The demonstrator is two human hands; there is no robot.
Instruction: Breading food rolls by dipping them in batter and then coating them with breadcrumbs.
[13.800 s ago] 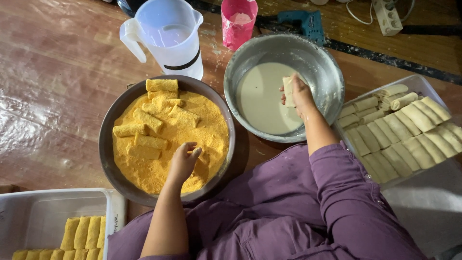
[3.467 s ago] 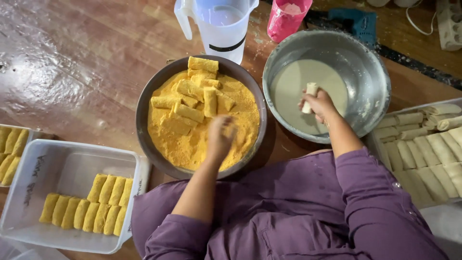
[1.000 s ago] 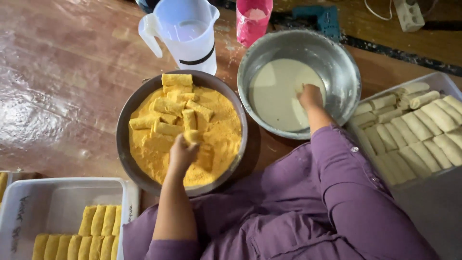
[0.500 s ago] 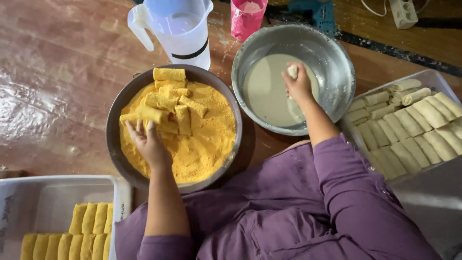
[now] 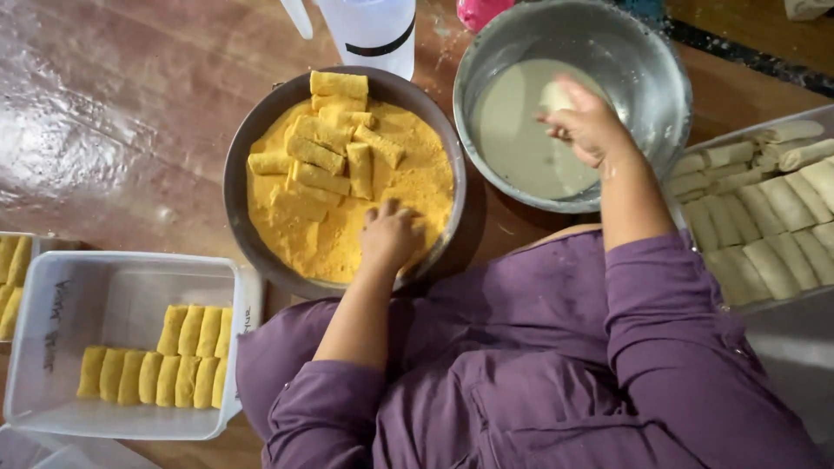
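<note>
A: Rolls, breaded and lined up, sit in the clear plastic tub (image 5: 39, 347) at the near left. How many rows does the coated stack (image 5: 156, 366) make?

B: Two short rows, packed against the tub's right side. Most of its floor shows bare. Another edge of yellow rolls (image 5: 9, 278) peeks in at the far left border.

A: And the dark round pan (image 5: 236, 165) in the middle?

B: It holds a bed of yellow crumbs, with about eight or nine crumbed rolls (image 5: 323, 143) piled toward its far side, coated but not moved to the tub. The left hand (image 5: 391, 234) rests palm down at the pan's near edge, fingers curled into the crumbs; whether it grips a roll under there cannot be told.

A: Then the metal bowl (image 5: 651, 78)?

B: It holds pale, thin batter. The right hand (image 5: 586, 122) is over it, fingers pinched shut on one pale roll (image 5: 553, 94), which sits at the batter's surface.

A: So what remains?

B: Plenty, judging by the tray (image 5: 738, 139) at the right: it looks nearly full of plain, uncoated rolls (image 5: 773, 226) in tight rows. By that count the job seems in its early part, with far more bare rolls than finished ones.

A: Anything else about?

B: A white jug (image 5: 369, 30) and a pink cup (image 5: 478, 10) stand at the far edge, just beyond the pan and bowl.
</note>
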